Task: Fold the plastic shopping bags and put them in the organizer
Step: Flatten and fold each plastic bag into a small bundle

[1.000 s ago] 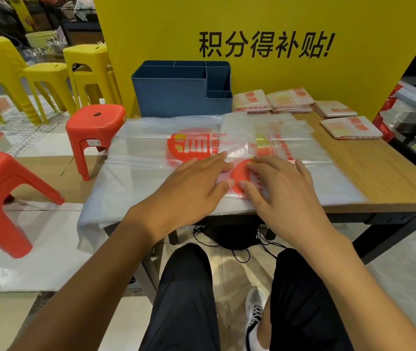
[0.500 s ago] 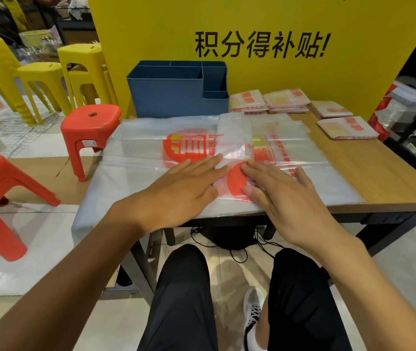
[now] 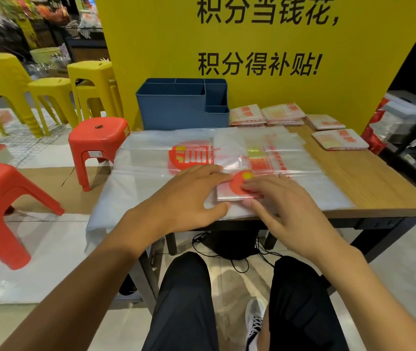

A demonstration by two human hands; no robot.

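Pressing a fold into a thin plastic bag in front of the blue organizer

The left hand (image 3: 189,196) and right hand (image 3: 283,206), fingers straight and gripping nothing, flatten the clear, red-printed folded plastic shopping bag (image 3: 234,191) near the wooden table's (image 3: 369,183) front edge, well forward of the blue plastic compartment organizer (image 3: 176,110). Likely light, limp and slippery, prone to springing open; best pinched along its creased edges.

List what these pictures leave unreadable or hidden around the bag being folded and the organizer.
- Head view: the blue organizer's compartment floors, hidden behind its front wall, so contents cannot be told.
- The folded bag's right part, covered by the right hand; the left hand covers its left edge.
- Fine red print on the spread bags, too small to read.
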